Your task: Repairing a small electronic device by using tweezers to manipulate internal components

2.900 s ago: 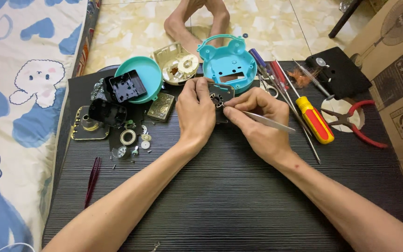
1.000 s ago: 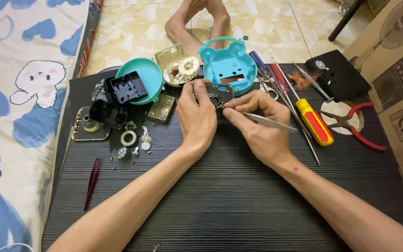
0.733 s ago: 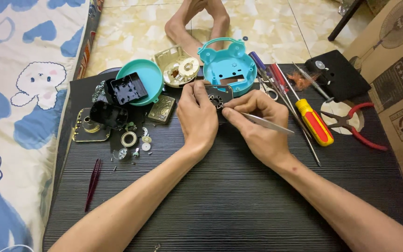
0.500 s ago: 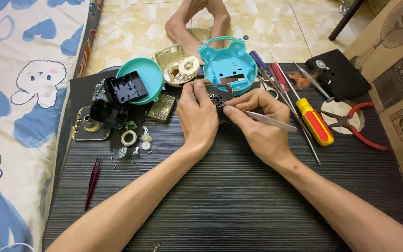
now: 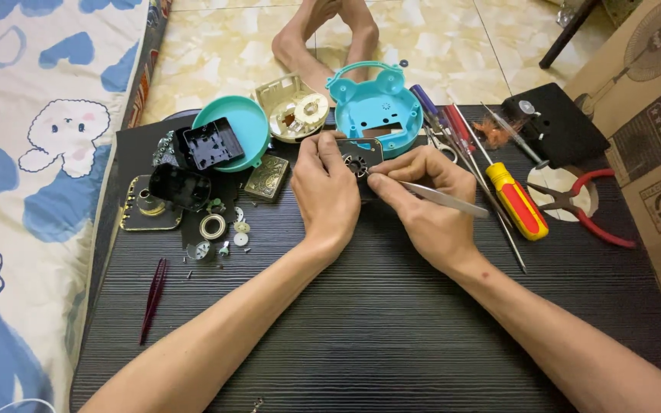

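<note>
Half-hidden gear plate [image 5: 359,155] behind left hand [image 5: 327,191]

- The small dark clock movement with a gear [image 5: 358,163] is held between the left hand [image 5: 329,191] and right hand [image 5: 422,200].
- Behind it, touching, lies the teal plastic clock housing [image 5: 376,115].
- The yellow-and-red-handled screwdriver [image 5: 517,201] lies to its right.
- Small loose metal gears [image 5: 227,229] are scattered to its left.

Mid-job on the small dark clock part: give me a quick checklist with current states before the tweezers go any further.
1. Small dark part steadied by left hand: ok.
2. Tweezers gripped in right hand: ok.
3. Tweezer tip at the part's round gear opening: ok.
4. Anything pinched in the tip: cannot tell.
5. Loose gears lying apart from both hands: ok.
6. Yellow screwdriver close beside right hand: ok.
</note>
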